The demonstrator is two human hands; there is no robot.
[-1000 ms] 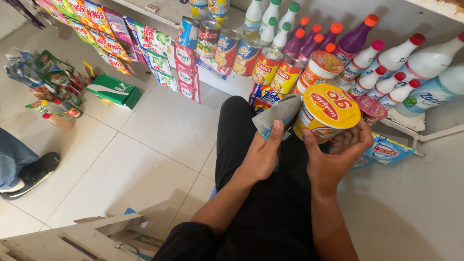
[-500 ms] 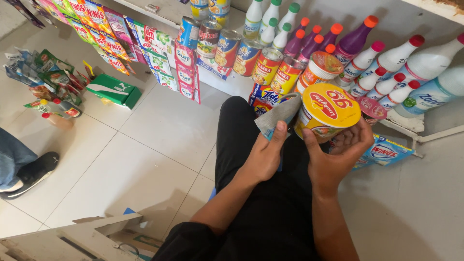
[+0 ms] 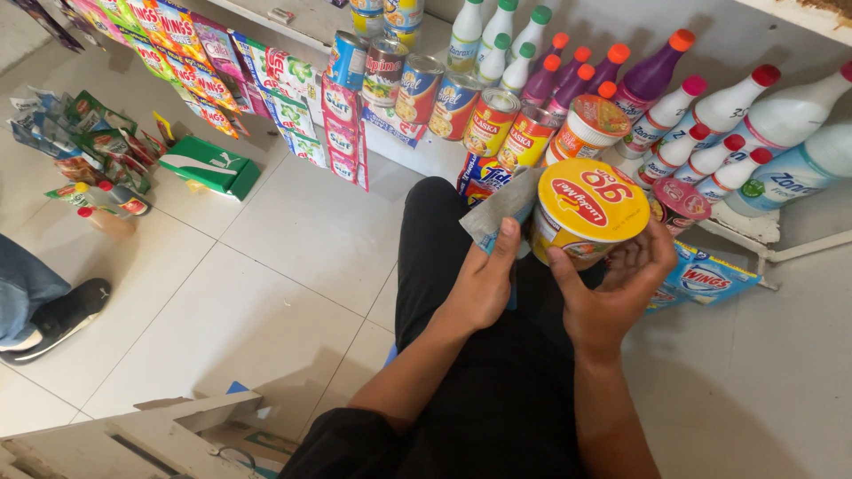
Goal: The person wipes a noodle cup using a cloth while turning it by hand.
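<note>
My right hand [image 3: 612, 293] holds a yellow-lidded instant noodle cup [image 3: 587, 211] from below, tilted so its red-and-yellow lid faces up. My left hand [image 3: 484, 279] presses a grey cloth [image 3: 499, 213] against the cup's left side, thumb on top of the cloth. Both hands are above my lap in black trousers [image 3: 461, 355]. Just beyond the cup stand tins [image 3: 490, 122] and another noodle cup [image 3: 593, 129] on the floor by a white shelf.
Bottles with red, orange and green caps [image 3: 701, 115] line the shelf base at right. Sachet strips [image 3: 177, 53] and a green box [image 3: 213, 164] lie at left. Another person's leg and shoe [image 3: 44, 310] are at the far left. A wooden crate [image 3: 133, 439] sits below.
</note>
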